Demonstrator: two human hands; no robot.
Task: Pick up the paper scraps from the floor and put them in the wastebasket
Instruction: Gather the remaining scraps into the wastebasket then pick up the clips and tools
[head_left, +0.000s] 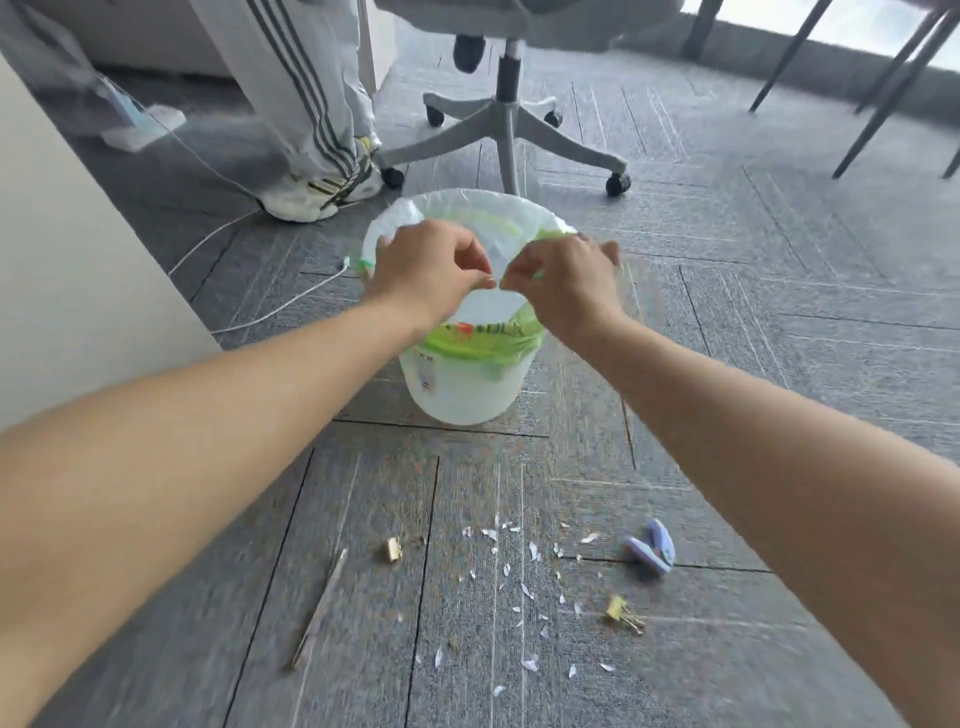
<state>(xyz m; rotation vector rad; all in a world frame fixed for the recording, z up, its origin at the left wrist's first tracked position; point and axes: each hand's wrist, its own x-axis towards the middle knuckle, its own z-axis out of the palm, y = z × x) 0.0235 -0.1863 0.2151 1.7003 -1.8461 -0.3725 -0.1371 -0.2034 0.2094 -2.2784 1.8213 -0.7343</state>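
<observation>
Paper scraps (533, 551) lie scattered on the grey carpet in the lower centre of the frame; most of them are not yet collected. The wastebasket (462, 384), white with a green-edged liner (483, 343), stands at centre frame, above the scatter.

Both hands are over the basket mouth. The left hand (426, 270) and right hand (566, 280) each have thumb and fingertips pinched together, tips almost meeting. Whether a scrap sits in either pinch is too small to tell.

Judged step: dropping a pinch of scraps into the basket. To do it well, part the fingers directly over the opening, low enough that light pieces do not drift past the rim, and rub off any that cling.

Also on the carpet: two gold binder clips (394, 549) (621, 610), a purple object (652, 551) and a thin stick (319, 608). These are not paper and should stay.
</observation>
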